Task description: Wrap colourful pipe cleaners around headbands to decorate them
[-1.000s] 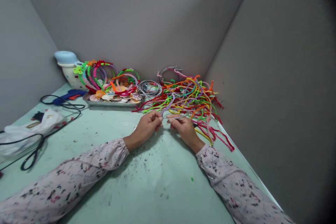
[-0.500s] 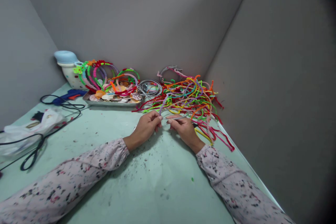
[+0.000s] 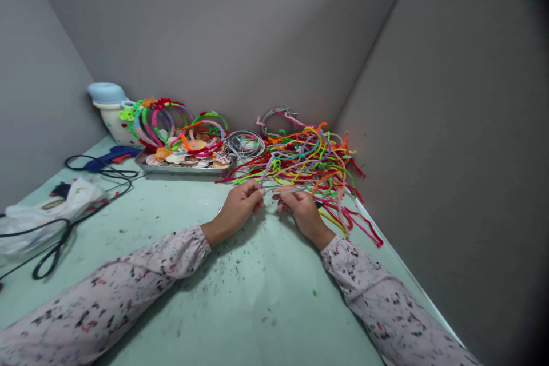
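My left hand [image 3: 241, 206] is closed in a pinch on the lower end of a purple pipe cleaner [image 3: 267, 170], which stands up from the fingertips. A thin grey wire hoop [image 3: 270, 187] runs from that same pinch across to my right hand [image 3: 303, 211]. The right fingers are bent around the near side of the hoop, a short gap from the left fingertips. How firmly they grip it is partly hidden. Right behind both hands spreads a tangled pile of coloured pipe cleaners [image 3: 306, 151].
Behind, a metal tray [image 3: 184, 170] bears seashells and pipe-cleaner-wrapped hoops. Bare wire hoops [image 3: 245, 144] lie beside it. Leftward are a blue glue gun [image 3: 103, 160], black cord [image 3: 71, 229], a white plastic bag [image 3: 47, 214] and a blue-lidded cup [image 3: 114, 117]. Grey walls [image 3: 214, 28] enclose the table.
My right fingers have shifted slightly on the wire hoop, and it now looks flatter, nearly edge-on. My left hand and the purple pipe cleaner have hardly moved.
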